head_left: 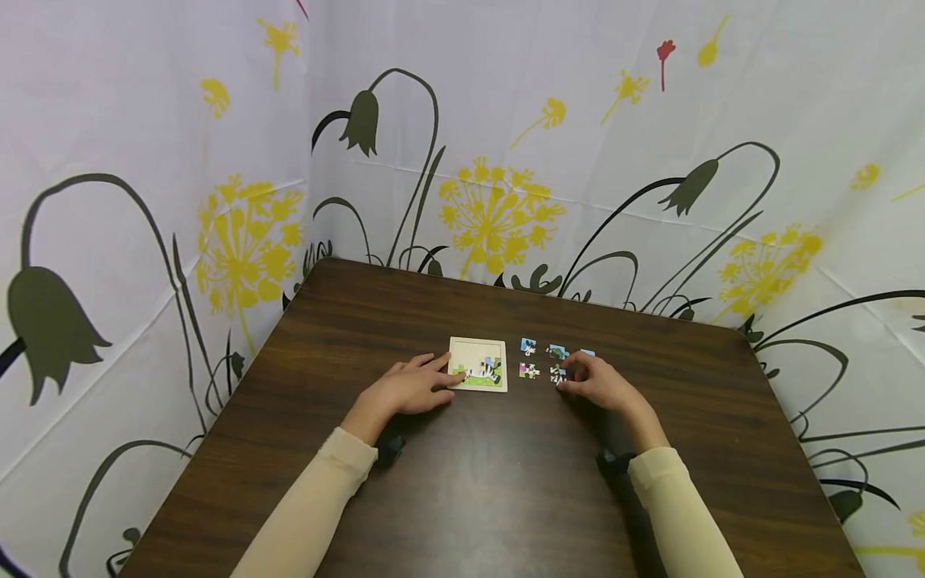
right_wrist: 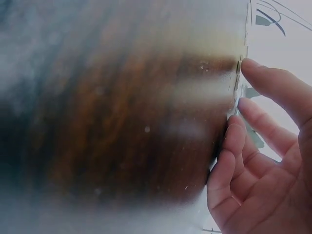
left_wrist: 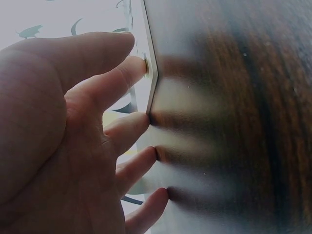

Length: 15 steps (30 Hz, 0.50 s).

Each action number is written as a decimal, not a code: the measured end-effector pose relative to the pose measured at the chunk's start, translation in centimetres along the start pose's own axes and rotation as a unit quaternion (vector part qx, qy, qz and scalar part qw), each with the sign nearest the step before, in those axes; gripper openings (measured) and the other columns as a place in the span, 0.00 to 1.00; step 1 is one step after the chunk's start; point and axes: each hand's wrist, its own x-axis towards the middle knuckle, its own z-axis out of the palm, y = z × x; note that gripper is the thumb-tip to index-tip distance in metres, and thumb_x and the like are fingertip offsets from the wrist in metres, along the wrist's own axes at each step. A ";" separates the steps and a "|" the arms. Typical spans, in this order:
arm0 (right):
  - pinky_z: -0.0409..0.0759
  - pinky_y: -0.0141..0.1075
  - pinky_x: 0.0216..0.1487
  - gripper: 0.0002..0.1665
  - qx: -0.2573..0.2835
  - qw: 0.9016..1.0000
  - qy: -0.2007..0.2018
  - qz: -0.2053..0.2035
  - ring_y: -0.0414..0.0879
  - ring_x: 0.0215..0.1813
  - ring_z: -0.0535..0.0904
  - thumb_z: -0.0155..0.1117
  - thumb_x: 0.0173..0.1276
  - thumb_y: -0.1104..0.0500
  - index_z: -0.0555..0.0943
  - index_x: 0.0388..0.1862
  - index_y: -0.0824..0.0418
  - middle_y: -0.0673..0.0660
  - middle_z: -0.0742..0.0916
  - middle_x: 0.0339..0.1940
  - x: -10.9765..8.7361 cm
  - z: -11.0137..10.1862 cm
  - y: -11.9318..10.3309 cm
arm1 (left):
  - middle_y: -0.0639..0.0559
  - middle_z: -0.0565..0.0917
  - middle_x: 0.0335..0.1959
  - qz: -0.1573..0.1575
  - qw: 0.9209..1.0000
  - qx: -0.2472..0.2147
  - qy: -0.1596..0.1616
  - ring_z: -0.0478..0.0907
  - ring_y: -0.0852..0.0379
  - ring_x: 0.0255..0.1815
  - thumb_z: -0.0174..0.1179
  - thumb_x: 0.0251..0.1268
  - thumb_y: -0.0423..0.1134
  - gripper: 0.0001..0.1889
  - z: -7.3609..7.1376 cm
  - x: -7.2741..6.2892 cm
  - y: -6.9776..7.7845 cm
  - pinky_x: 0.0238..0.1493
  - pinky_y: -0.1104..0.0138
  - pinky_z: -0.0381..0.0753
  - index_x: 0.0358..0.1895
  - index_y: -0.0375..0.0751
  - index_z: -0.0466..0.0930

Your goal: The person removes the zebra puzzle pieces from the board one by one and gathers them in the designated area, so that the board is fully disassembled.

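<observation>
A small square puzzle tray (head_left: pixel 477 345) with a pale wooden frame lies on the table, its lower part filled with pieces of a zebra on green. My left hand (head_left: pixel 412 387) rests at its left side, fingers spread, index fingertip on the tray; the left wrist view shows other fingertips (left_wrist: pixel 161 192) down on the tabletop. To the right of the tray, my right hand (head_left: pixel 596 380) pinches a black-and-white puzzle piece (head_left: pixel 557 374) between thumb and index finger at table level. In the right wrist view its remaining fingers (right_wrist: pixel 229 161) curl against the tabletop.
Loose puzzle pieces lie around the right hand: a blue one (head_left: pixel 528 346), a pink-and-white one (head_left: pixel 529 371), a blue-green one (head_left: pixel 556 352) and a blue one partly hidden behind the hand (head_left: pixel 588 352). The dark wooden table (head_left: pixel 491 498) meets a flower-printed curtain (head_left: pixel 499 96) behind.
</observation>
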 end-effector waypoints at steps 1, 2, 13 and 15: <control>0.74 0.38 0.35 0.24 0.000 1.000 -0.001 -0.001 0.46 0.31 0.75 0.77 0.71 0.54 0.82 0.59 0.64 0.56 0.83 0.32 0.0 0.0 0.0 | 0.51 0.50 0.92 -0.001 1.000 0.000 0.000 0.47 0.40 0.91 0.53 0.85 0.54 0.27 0.0 0.0 0.0 0.84 0.32 0.49 0.83 0.67 0.68; 0.74 0.38 0.35 0.24 0.001 1.000 -0.001 0.000 0.45 0.31 0.75 0.77 0.71 0.54 0.82 0.59 0.64 0.55 0.83 0.32 0.0 0.0 -0.1 | 0.51 0.50 0.92 -0.001 1.000 -0.002 0.001 0.47 0.40 0.91 0.53 0.85 0.54 0.27 0.0 0.0 0.0 0.84 0.32 0.49 0.83 0.67 0.68; 0.80 0.39 0.38 0.22 0.006 1.000 -0.012 -0.016 0.47 0.35 0.82 0.68 0.79 0.55 0.80 0.65 0.67 0.60 0.90 0.38 0.3 -0.9 -2.1 | 0.51 0.50 0.92 -0.006 1.000 -0.006 -0.001 0.47 0.40 0.91 0.53 0.86 0.54 0.27 -0.1 0.0 0.1 0.85 0.32 0.47 0.83 0.68 0.67; 0.80 0.40 0.40 0.22 0.001 1.000 -0.015 -0.028 0.47 0.37 0.83 0.67 0.80 0.55 0.80 0.66 0.65 0.60 0.90 0.40 0.7 -0.7 -3.4 | 0.51 0.50 0.92 -0.005 1.000 -0.008 -0.002 0.47 0.40 0.91 0.53 0.86 0.54 0.27 -0.1 -0.1 0.1 0.85 0.32 0.48 0.82 0.67 0.68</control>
